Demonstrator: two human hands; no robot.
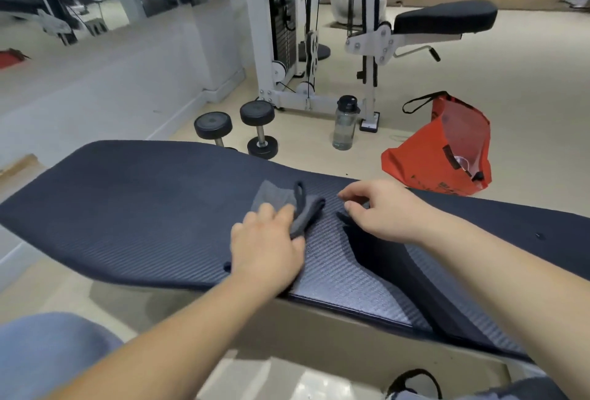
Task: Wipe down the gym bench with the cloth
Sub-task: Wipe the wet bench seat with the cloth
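The gym bench (134, 208) is a long dark pad with a ribbed surface, running from lower right to upper left across the view. A grey cloth (281, 200) with a small loop lies crumpled on the pad near its middle. My left hand (266, 244) presses on the near part of the cloth, with the fingers curled over it. My right hand (380, 208) hovers just right of the cloth, fingers bent and apart, holding nothing. A dark gap (399, 259) splits the pad below my right hand.
Two black dumbbells (238, 129) and a clear water bottle (345, 123) stand on the floor beyond the bench. A red bag (447, 150) lies to the right. A white cable machine (287, 32) and another padded seat (447, 18) stand farther back. Mirrors line the left wall.
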